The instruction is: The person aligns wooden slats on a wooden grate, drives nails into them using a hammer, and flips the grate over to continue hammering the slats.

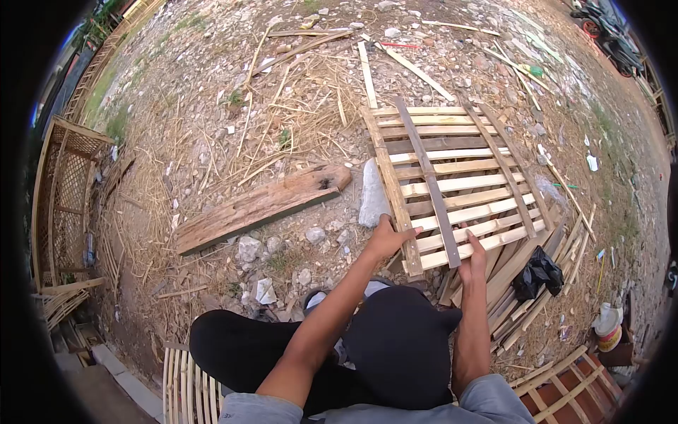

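In front of my knees is a slatted wooden panel, with pale cross slats fixed to several long strips. My left hand is closed around the panel's near left corner, its thumb lying over the outer strip. On the near edge, right of the dark strip, my right hand grips the end slat, with part of its fingers hidden beneath. A grey stone block stands beside the panel's left side. Left of it lies a thick weathered plank.
Loose wood strips are piled at the right, with a black plastic bag on them. A lattice frame stands at far left. Another slatted panel is at lower left. A bucket and motorcycle are at right.
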`<state>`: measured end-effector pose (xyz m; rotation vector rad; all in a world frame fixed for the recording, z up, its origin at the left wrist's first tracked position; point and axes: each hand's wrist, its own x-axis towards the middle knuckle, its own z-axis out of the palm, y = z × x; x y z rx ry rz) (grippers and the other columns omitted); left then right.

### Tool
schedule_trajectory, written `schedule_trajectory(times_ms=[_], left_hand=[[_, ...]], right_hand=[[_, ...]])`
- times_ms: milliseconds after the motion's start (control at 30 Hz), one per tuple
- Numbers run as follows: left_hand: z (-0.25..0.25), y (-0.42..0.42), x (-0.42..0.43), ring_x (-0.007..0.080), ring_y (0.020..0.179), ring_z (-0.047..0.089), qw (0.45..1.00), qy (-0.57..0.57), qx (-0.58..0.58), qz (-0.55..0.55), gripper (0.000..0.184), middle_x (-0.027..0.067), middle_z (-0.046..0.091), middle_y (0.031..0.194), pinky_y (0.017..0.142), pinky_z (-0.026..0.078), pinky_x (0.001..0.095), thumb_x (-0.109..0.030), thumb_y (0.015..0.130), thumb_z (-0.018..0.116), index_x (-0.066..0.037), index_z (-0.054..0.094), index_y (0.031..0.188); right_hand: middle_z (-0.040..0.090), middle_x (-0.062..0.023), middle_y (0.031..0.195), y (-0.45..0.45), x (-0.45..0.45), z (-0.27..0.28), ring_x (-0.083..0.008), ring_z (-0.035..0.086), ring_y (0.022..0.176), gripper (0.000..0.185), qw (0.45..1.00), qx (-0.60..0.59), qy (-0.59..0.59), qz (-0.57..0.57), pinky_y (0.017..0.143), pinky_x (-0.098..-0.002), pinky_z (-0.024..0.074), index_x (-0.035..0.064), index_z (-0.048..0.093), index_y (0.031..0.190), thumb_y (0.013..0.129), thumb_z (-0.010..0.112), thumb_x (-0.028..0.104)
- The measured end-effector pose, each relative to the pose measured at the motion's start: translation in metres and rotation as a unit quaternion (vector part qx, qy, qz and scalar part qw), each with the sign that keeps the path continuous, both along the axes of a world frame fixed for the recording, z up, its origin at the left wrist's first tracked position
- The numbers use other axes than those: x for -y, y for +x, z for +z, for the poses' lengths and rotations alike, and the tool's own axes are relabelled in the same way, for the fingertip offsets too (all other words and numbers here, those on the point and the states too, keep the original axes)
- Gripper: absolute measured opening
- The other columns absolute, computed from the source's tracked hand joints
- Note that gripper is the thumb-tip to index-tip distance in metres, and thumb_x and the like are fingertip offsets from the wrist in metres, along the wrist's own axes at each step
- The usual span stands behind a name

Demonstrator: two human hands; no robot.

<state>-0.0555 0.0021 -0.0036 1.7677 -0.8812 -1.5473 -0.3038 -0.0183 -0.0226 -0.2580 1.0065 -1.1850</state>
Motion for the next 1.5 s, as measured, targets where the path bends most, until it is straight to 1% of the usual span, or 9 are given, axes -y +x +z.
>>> schedule_trajectory(times_ms=[300,500,633,700,800,900,1067,1400,1500], left_hand=[[0.022,0.018,0.007,0.0262,0.098,0.066,0.995,0.005,-0.07,-0.071,0.089,0.0203,0.06,0.119,0.081,0.054,0.0335,-0.059,0.085,0.069,0.009,0.037,0.134],[-0.002,0.057,0.012,0.0254,0.103,0.061,0.959,0.025,-0.173,0.221,0.066,0.0165,0.052,0.13,0.089,0.049,0.0419,-0.057,0.1,0.042,-0.004,0.039,0.139],[-0.024,0.126,0.025,0.0245,0.094,0.061,0.901,-0.059,-0.155,0.401,0.074,0.0141,0.058,0.12,0.084,0.05,0.0412,-0.064,0.095,0.046,-0.004,0.043,0.137],[-0.011,0.152,0.039,0.0287,0.099,0.062,0.948,-0.089,0.124,0.279,0.074,0.0157,0.063,0.114,0.088,0.049,0.0434,-0.063,0.095,0.047,-0.003,0.046,0.138],[-0.003,0.143,0.072,0.0346,0.11,0.061,0.901,-0.202,0.381,0.041,0.077,0.0214,0.065,0.117,0.094,0.047,0.0446,-0.063,0.091,0.051,-0.001,0.048,0.138],[0.013,0.121,0.093,0.0391,0.12,0.057,0.919,-0.032,0.382,-0.091,0.082,0.0279,0.058,0.13,0.1,0.045,0.0444,-0.065,0.088,0.055,-0.002,0.047,0.14],[-0.034,0.122,0.105,0.0369,0.118,0.058,0.966,-0.008,0.244,-0.08,0.075,0.0259,0.06,0.129,0.101,0.044,0.0416,-0.061,0.087,0.058,0.001,0.059,0.13],[0.0,0.119,0.12,0.0273,0.118,0.056,0.968,0.144,0.163,-0.123,0.063,0.0181,0.061,0.129,0.099,0.043,0.0409,-0.051,0.09,0.061,0.002,0.063,0.125],[-0.051,0.129,0.123,0.0316,0.113,0.062,0.952,0.042,0.224,-0.206,0.063,0.0214,0.065,0.123,0.094,0.047,0.0405,-0.054,0.091,0.058,0.003,0.068,0.114]], right_hand=[[0.054,-0.0178,0.139,0.002,0.01,0.042,-0.0299,0.058,0.118,0.062,0.996,-0.075,-0.04,-0.013,0.099,-0.0437,0.0505,0.0065,0.03,0.148,0.093,0.057,0.007],[0.06,-0.0187,0.126,-0.064,-0.008,0.04,-0.0273,0.062,0.107,0.055,0.996,-0.085,-0.006,-0.009,0.094,-0.0404,0.054,-0.0066,0.04,0.14,0.092,0.059,0.014],[0.066,-0.0181,0.11,-0.129,-0.041,0.04,-0.0276,0.067,0.095,0.052,0.991,-0.132,0.014,0.036,0.084,-0.0384,0.058,-0.0095,0.049,0.132,0.09,0.06,0.019],[0.067,-0.0197,0.107,-0.152,-0.059,0.039,-0.0283,0.069,0.091,0.052,0.991,-0.122,0.023,0.051,0.08,-0.0398,0.0599,-0.0071,0.05,0.13,0.086,0.064,0.018],[0.066,-0.0195,0.11,-0.174,-0.082,0.03,-0.029,0.069,0.087,0.06,0.982,-0.162,0.066,0.069,0.076,-0.0413,0.0604,-0.0026,0.046,0.135,0.082,0.068,0.015],[0.065,-0.0194,0.113,-0.173,-0.09,0.038,-0.0301,0.068,0.087,0.065,0.974,-0.191,0.068,0.096,0.077,-0.0419,0.0602,-0.0014,0.044,0.137,0.079,0.071,0.013],[0.064,-0.0173,0.116,-0.176,-0.09,0.024,-0.0306,0.066,0.098,0.069,0.965,-0.22,0.084,0.117,0.087,-0.0428,0.0571,-0.0015,0.044,0.139,0.077,0.071,0.012],[0.062,-0.0175,0.121,-0.188,-0.08,0.024,-0.0307,0.062,0.109,0.066,0.96,-0.213,0.105,0.151,0.097,-0.0423,0.0509,-0.003,0.043,0.138,0.079,0.07,0.01],[0.062,-0.0171,0.12,-0.192,-0.085,0.005,-0.0312,0.062,0.109,0.066,0.964,-0.196,0.118,0.133,0.097,-0.0433,0.0508,-0.0021,0.042,0.138,0.08,0.071,0.007]])
